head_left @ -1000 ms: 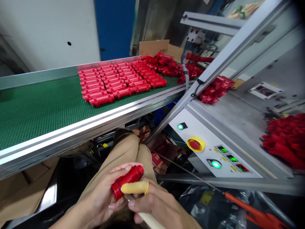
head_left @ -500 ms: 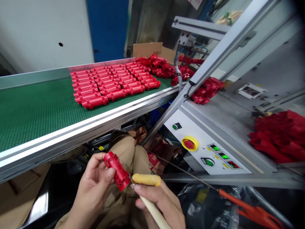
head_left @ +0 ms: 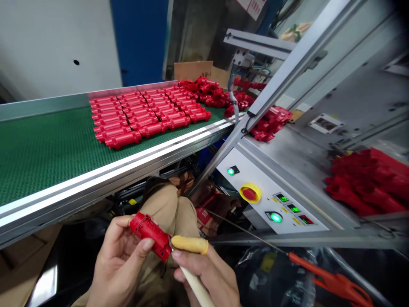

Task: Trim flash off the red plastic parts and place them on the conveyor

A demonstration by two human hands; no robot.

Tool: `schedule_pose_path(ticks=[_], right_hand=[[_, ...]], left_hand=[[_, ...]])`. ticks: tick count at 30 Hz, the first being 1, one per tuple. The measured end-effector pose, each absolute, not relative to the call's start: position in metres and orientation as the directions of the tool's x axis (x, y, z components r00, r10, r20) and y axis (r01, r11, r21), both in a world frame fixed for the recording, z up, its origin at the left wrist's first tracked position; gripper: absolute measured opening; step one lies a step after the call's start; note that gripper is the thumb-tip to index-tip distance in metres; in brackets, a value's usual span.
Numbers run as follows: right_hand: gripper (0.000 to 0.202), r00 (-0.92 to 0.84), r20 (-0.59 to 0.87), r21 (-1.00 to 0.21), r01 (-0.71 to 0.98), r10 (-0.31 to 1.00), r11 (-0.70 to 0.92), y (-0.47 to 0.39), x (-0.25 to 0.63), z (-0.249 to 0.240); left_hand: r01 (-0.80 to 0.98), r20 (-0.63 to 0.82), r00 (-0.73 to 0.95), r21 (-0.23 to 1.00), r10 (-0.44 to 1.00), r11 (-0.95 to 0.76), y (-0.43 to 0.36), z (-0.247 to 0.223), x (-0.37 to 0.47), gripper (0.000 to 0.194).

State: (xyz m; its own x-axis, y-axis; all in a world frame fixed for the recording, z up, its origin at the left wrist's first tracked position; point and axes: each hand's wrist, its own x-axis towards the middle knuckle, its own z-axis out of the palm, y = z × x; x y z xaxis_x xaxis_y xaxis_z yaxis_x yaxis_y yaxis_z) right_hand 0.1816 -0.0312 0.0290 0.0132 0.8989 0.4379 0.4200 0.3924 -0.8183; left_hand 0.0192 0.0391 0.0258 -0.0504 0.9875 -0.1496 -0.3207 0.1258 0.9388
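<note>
My left hand (head_left: 118, 260) grips a red plastic cylindrical housing (head_left: 149, 233) between thumb and fingers, tilted down to the right above my lap. Slots and ribs show along its side. In my right hand (head_left: 214, 273) is a small knife (head_left: 195, 285) with a pale handle, its short metal tip at the lower right end of the housing. A yellow finger cot (head_left: 190, 244) covers my right index finger, which presses near the blade. The exact contact of the tip with the rim is too small to make out.
Beyond my hands runs a green conveyor belt (head_left: 47, 157) with rows of red housings (head_left: 143, 113) and a loose pile (head_left: 211, 89). At right stand a machine frame with a control panel (head_left: 236, 183) and more red parts (head_left: 367, 183). An orange-handled tool (head_left: 332, 279) lies low right.
The housing has turned slightly flatter in my left hand, with the knife tip still at its lower end. Two green buttons on the panel are now lit. The view has shifted slightly.
</note>
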Motion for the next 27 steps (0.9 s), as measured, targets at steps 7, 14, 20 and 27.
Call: schedule_pose_path(ticks=[7,14,20,27], right_hand=[[0.040,0.045,0.437,-0.823,0.423,0.898,0.379,-0.031,0.180,0.026],[0.035,0.084,0.446,-0.829,0.414,0.891,0.376,-0.033,0.180,0.020],[0.026,0.049,0.436,-0.809,0.459,0.899,0.368,-0.030,0.186,0.030],[0.022,-0.092,0.310,-0.784,0.538,0.946,0.309,-0.031,0.188,0.026]], left_hand=[[-0.332,-0.139,-0.067,0.937,0.988,0.109,0.037,0.025,0.021,0.038],[-0.380,-0.160,-0.095,0.918,0.983,0.113,0.035,0.026,0.021,0.040],[-0.364,-0.119,-0.114,0.929,0.986,0.070,0.036,0.022,0.019,0.039],[-0.058,0.196,-0.109,0.977,0.974,-0.203,0.036,0.004,0.008,0.032]])
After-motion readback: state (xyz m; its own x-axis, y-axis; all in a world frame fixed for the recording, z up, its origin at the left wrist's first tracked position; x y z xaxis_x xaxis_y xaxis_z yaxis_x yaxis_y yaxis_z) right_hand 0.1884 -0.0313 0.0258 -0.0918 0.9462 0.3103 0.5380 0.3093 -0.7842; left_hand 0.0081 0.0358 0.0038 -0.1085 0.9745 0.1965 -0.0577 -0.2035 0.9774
